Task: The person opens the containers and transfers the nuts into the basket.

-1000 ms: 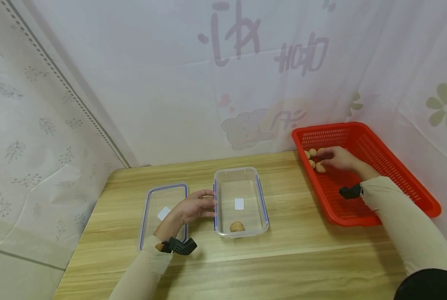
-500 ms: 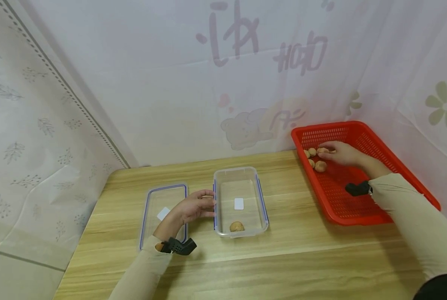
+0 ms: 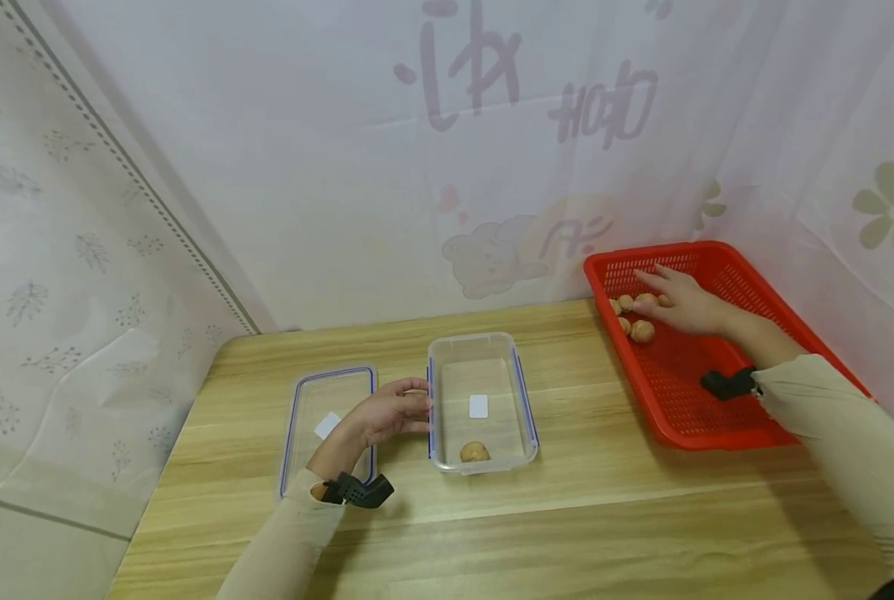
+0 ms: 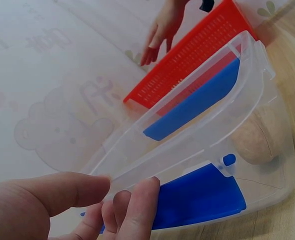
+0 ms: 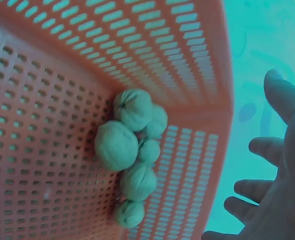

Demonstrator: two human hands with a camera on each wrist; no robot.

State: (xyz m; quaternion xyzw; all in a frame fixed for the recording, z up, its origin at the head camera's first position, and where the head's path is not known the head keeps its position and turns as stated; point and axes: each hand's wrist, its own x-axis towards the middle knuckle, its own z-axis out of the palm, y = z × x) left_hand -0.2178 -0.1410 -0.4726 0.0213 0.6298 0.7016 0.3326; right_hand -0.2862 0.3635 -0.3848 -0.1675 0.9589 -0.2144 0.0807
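Note:
My right hand (image 3: 682,305) hovers with fingers spread over several walnuts (image 3: 642,331) in the left back corner of a red plastic basket (image 3: 664,437). The right wrist view shows the walnuts (image 5: 116,145) clustered against the basket wall, with nothing in the hand (image 5: 282,175). My left hand (image 3: 394,412) rests its fingertips against the left side of a clear plastic box (image 3: 484,367). In the left wrist view the fingers (image 4: 141,207) touch the blue latch (image 4: 200,197). One walnut (image 3: 474,452) lies inside the box at its near end.
A clear lid (image 3: 307,433) with a blue seal lies on the wooden table (image 3: 491,542), left of the box and partly under my left forearm. Printed curtains (image 3: 342,208) hang behind the table and along both sides. The basket stands by the right curtain.
My right hand has moved from the front walnut to the ones behind, then lifted with its fingers spread. The walnuts stay in the basket. My left hand and the box have not moved.

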